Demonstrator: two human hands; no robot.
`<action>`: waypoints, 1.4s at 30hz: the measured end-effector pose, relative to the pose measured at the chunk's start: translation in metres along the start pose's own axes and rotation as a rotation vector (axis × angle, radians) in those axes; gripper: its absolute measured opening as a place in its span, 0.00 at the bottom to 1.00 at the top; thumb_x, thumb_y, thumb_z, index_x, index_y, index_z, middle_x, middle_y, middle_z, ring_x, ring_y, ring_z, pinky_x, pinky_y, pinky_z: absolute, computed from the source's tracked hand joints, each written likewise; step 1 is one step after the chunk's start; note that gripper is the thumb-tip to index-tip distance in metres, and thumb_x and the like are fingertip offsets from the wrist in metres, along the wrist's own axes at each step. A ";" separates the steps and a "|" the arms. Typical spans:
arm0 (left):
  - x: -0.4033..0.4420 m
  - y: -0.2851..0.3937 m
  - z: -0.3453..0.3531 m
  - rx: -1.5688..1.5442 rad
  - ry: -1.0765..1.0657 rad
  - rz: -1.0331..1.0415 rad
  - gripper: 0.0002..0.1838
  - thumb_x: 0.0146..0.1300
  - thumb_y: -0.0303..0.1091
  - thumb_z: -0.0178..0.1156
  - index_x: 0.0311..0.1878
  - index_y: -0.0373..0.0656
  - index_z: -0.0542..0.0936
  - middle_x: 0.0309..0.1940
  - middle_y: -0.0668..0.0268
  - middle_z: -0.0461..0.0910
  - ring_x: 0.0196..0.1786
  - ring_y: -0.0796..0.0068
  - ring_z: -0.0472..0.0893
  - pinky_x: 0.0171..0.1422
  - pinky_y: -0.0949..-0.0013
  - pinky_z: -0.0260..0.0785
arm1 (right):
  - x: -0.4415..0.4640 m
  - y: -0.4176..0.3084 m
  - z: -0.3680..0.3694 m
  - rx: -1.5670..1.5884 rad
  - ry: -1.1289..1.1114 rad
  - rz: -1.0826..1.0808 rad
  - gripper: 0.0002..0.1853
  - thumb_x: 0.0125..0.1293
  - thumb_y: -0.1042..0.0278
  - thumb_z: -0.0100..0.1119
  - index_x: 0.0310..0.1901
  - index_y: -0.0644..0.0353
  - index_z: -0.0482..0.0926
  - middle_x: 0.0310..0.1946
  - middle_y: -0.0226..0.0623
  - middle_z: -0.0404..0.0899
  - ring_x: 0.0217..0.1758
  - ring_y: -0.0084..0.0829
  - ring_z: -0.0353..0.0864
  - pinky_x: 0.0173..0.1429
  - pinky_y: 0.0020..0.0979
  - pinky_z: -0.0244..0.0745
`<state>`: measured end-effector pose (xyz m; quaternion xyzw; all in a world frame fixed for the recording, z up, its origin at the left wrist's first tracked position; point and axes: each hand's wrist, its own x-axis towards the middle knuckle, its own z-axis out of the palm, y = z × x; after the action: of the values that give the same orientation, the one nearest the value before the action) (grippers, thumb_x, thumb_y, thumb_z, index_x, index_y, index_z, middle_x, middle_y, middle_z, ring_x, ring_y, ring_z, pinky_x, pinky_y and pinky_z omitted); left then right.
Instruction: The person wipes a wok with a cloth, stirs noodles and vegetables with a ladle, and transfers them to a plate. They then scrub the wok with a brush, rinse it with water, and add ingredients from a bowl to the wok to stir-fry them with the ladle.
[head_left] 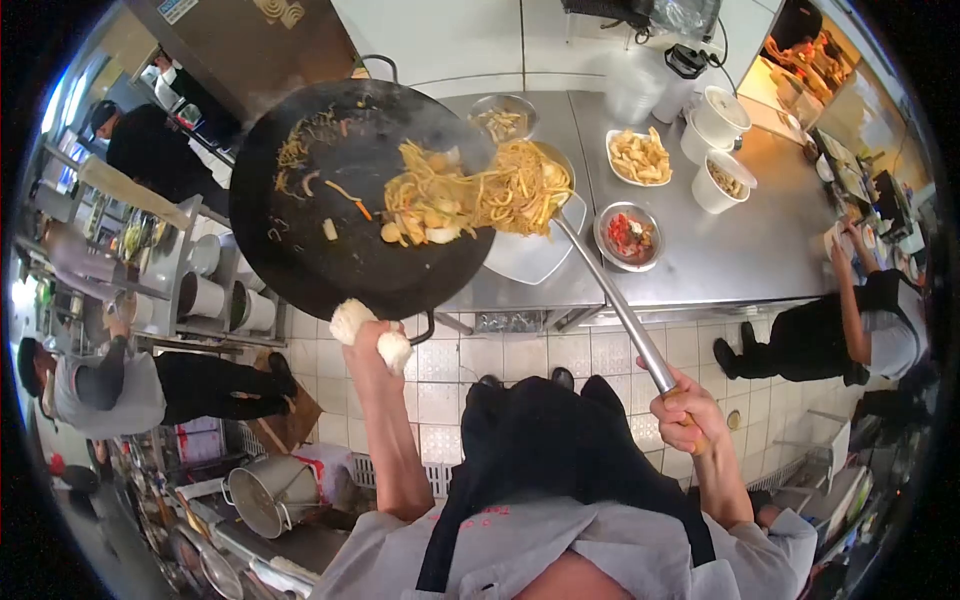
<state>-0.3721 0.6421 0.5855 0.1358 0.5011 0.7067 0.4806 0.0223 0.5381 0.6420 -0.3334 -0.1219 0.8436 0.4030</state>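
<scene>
My left hand (375, 350) is closed around a folded white cloth (352, 320) at the near rim of a large black wok (330, 265), beside its loop handle. The wok is tilted to the right, above a white plate (525, 265) on the counter. Stir-fried noodles (450, 195) stretch from the wok's right edge onto the plate, with steam rising. My right hand (688, 410) grips the wooden end of a long-handled metal ladle (620, 300). The ladle's head lies against the noodles at the plate, partly covered by them.
On the steel counter (600, 285) stand a bowl of chopped red peppers (630, 238), a dish of fried strips (640, 158), a metal bowl (503, 118) and white tubs (722, 180). Co-workers stand left (110, 390) and right (890, 320). A big pot (265, 495) sits lower left.
</scene>
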 end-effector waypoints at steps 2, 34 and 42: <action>0.005 0.002 0.005 0.005 0.023 0.033 0.13 0.48 0.22 0.58 0.39 0.36 0.70 0.29 0.61 0.71 0.28 0.69 0.76 0.36 0.66 0.76 | 0.004 0.000 0.000 -0.052 0.069 -0.019 0.36 0.59 0.83 0.48 0.70 0.57 0.55 0.14 0.25 0.58 0.06 0.15 0.57 0.05 0.21 0.52; -0.004 0.014 0.010 0.003 -0.074 -0.032 0.10 0.50 0.22 0.59 0.36 0.37 0.71 0.27 0.61 0.72 0.28 0.65 0.77 0.38 0.62 0.76 | 0.068 0.014 -0.125 -1.993 0.664 -0.689 0.34 0.61 0.74 0.57 0.68 0.34 0.64 0.28 0.41 0.76 0.28 0.47 0.79 0.34 0.45 0.74; -0.013 0.011 0.015 0.075 -0.015 0.099 0.11 0.47 0.20 0.57 0.35 0.41 0.71 0.27 0.65 0.70 0.28 0.71 0.74 0.34 0.66 0.73 | 0.057 0.025 -0.113 -1.945 0.582 -0.685 0.35 0.57 0.76 0.60 0.67 0.40 0.67 0.26 0.42 0.76 0.27 0.47 0.78 0.32 0.44 0.73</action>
<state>-0.3613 0.6403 0.6055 0.1836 0.5163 0.7094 0.4432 0.0567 0.5584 0.5192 -0.6478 -0.7279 0.1142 0.1934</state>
